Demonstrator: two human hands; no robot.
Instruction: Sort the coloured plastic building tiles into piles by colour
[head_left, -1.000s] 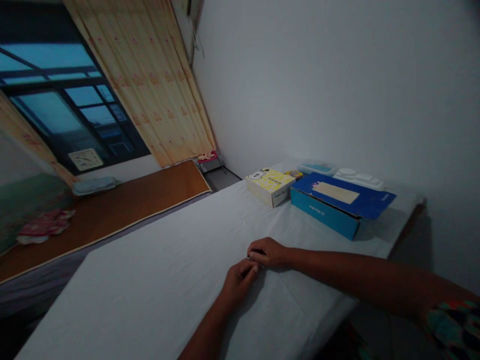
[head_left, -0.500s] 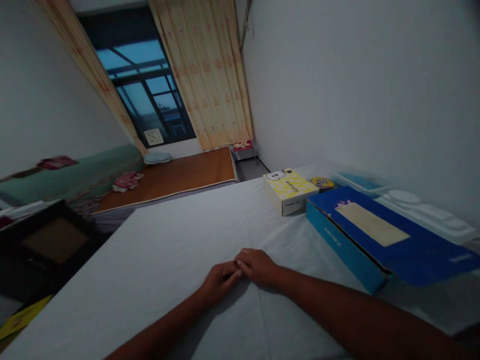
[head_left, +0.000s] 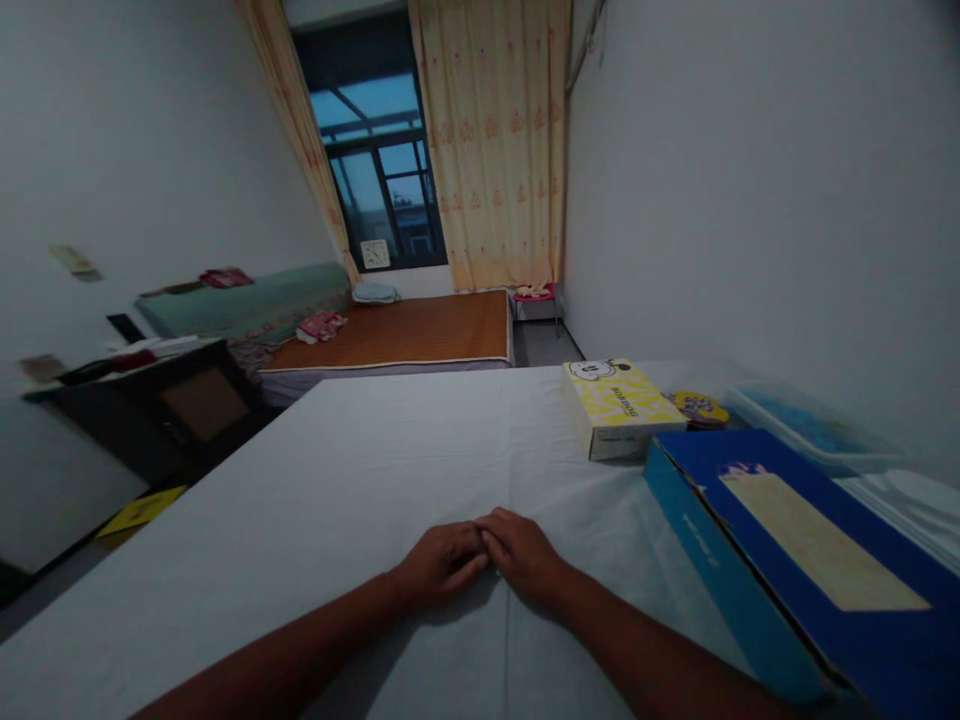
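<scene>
Left hand, right hand: joined, loosely curled; contents cannot be told | Blue box, 3 o'clock from them: could be knocked if right hand is swung wide

Palms of left hand and right hand hidden; cannot tell whether either grip holds anything. Forearms cut off by near edge. Blue box cut off at near right; side lettering blurred. Far clock: dial unreadably small.
</scene>
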